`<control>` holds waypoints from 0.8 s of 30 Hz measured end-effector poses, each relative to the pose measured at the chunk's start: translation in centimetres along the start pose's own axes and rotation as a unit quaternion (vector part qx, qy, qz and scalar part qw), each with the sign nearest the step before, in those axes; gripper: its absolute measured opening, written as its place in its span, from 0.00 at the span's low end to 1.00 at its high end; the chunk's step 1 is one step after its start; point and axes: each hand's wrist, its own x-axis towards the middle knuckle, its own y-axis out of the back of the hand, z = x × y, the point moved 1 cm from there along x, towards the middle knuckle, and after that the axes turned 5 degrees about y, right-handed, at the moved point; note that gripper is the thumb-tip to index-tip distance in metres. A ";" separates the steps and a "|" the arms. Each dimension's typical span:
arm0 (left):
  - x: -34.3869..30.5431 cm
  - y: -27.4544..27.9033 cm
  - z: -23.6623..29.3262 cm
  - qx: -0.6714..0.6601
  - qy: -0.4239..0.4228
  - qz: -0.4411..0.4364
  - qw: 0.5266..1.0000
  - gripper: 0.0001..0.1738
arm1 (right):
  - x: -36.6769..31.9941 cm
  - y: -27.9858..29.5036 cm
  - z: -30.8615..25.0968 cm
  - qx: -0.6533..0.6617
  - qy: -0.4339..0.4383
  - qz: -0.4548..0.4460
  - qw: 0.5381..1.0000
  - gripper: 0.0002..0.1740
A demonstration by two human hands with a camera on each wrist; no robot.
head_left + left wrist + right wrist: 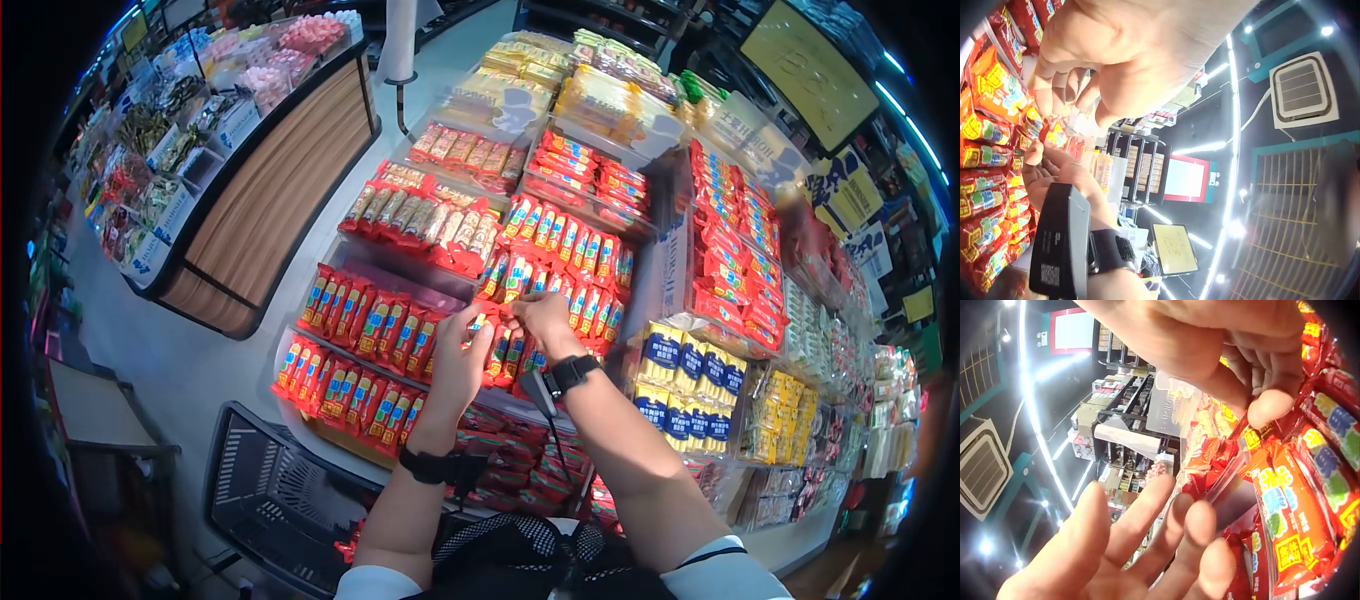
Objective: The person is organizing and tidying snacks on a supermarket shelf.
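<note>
Head view: the left hand [462, 358] and the right hand [543, 318] meet over one red packet [497, 330], which stands in the second row from the near edge of a tiered counter [395, 272], among rows of like red packets [365, 325].

Left wrist view: the left hand [1129, 56] has its fingers [1060, 94] bent down onto the packet [1054, 134], its grip closed on the packet's upper end. The right hand [1054, 169] lies just below, touching the same packet.

Right wrist view: the right hand [1210, 344] pinches the top edge of the packet [1250, 440] between its thumb and fingers, so its grip is closed on the packet. The left hand [1116, 550] reaches in from below, its fingertips at the packet's side.

Each wrist carries a black band [570, 372]. To the right of the red rows stand yellow and blue packs [690, 385]. A black basket [270, 490] sits on the floor [180, 360] at the near left corner of the counter. A wood-faced stand [270, 200] with more goods lies well apart on the left.
</note>
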 end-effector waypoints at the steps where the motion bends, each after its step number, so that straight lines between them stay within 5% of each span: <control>1: -0.9 0.6 1.1 0.003 0.005 0.019 1.000 0.22 | 0.1 -0.4 -0.5 0.015 -0.010 0.000 1.000 0.04; 13: -5.2 4.8 3.3 -0.096 0.067 0.043 0.992 0.20 | 1.9 -2.2 0.9 -0.168 0.014 0.004 0.986 0.11; 19: -5.6 4.5 4.2 -0.103 0.054 0.037 0.993 0.19 | 3.8 -2.8 1.3 -0.297 0.109 0.062 0.947 0.13; 21: -6.0 4.7 4.5 -0.111 0.053 0.039 0.992 0.19 | 3.2 -3.2 0.5 -0.424 0.129 0.078 0.893 0.17; 24: -6.9 5.9 5.7 -0.110 0.060 0.049 0.991 0.18 | 2.6 -3.1 -0.9 -0.417 0.037 0.030 0.908 0.23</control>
